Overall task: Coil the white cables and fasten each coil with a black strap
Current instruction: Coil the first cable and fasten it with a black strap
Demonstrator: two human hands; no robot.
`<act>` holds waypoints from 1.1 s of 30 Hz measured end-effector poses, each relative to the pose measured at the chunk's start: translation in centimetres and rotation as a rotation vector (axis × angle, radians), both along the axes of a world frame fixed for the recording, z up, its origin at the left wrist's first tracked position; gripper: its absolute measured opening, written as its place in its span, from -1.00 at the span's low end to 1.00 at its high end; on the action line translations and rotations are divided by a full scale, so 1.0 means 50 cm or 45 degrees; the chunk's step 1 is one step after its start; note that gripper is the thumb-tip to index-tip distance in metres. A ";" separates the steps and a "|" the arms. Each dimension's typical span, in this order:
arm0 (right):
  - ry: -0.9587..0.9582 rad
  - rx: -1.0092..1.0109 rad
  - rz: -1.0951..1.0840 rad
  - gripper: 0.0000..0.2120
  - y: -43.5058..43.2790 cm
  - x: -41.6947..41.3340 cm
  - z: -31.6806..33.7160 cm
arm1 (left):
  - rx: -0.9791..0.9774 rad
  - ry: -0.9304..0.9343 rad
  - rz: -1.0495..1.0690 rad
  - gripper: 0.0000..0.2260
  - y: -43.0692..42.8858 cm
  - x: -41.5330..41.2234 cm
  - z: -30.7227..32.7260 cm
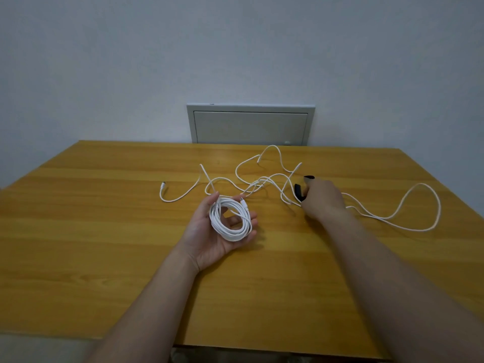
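Observation:
My left hand [209, 237] lies palm up over the wooden table [104, 258], its fingers curled round a coiled white cable [230, 226]. Further right, my right hand [323, 201] reaches down palm-first and pinches a black strap [299, 193]. A second black strap [309, 177] shows just beyond its fingertips. Loose white cable [262, 179] sprawls across the far middle of the table, with one long loop [429, 205] trailing off to the right. A free cable end with a plug [163, 184] lies at the left of the tangle.
A grey metal wall panel [250, 124] sits behind the table's far edge. The table's near edge [262, 349] runs just below my forearms.

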State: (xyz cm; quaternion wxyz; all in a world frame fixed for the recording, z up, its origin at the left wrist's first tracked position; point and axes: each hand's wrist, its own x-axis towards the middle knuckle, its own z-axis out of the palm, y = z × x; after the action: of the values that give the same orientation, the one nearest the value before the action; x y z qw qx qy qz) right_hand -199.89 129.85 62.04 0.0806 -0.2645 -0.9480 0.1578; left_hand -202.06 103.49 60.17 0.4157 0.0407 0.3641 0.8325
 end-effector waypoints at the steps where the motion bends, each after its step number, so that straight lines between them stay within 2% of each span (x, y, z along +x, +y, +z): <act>1: -0.008 0.005 -0.007 -0.80 0.000 -0.001 0.002 | -0.003 0.000 0.000 -0.48 0.001 0.000 0.000; 4: 0.007 -0.031 -0.027 -0.81 0.005 -0.001 0.003 | -0.009 0.000 0.002 -0.50 0.000 0.002 0.003; 6: 0.104 -0.086 -0.066 -0.79 0.008 0.007 -0.002 | -0.016 -0.002 0.001 -0.50 -0.001 0.002 0.003; 9: 0.486 -0.282 -0.107 -0.84 0.003 0.022 0.002 | -0.014 -0.002 0.007 -0.50 -0.001 0.003 0.005; 12: 0.872 -0.477 -0.023 -0.88 -0.022 0.042 0.036 | -0.013 0.006 0.019 -0.49 -0.002 0.005 0.007; 16: 1.091 -0.862 0.202 -0.92 -0.063 0.064 0.088 | -0.005 -0.008 0.037 -0.49 -0.005 0.008 0.008; 20: 1.143 -1.290 0.328 -0.90 -0.095 0.084 0.114 | -0.006 -0.008 0.070 -0.47 -0.006 0.010 0.009; 22: 1.076 -1.393 0.352 -0.90 -0.116 0.089 0.102 | 0.000 -0.004 0.083 -0.45 -0.006 0.013 0.010; 28: 0.829 -1.430 0.458 -0.89 -0.189 0.082 0.012 | 0.057 0.042 0.107 -0.34 -0.013 0.016 0.010; 33: 0.862 -1.404 0.401 -0.90 -0.212 0.068 -0.032 | 0.031 0.109 0.134 -0.61 -0.012 0.020 0.012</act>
State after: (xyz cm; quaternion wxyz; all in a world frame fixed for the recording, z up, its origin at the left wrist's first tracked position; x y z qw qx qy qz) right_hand -196.52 119.24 60.42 0.2028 -0.0609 -0.6779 0.7040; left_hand -201.05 102.89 60.75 0.3551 0.0620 0.3731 0.8549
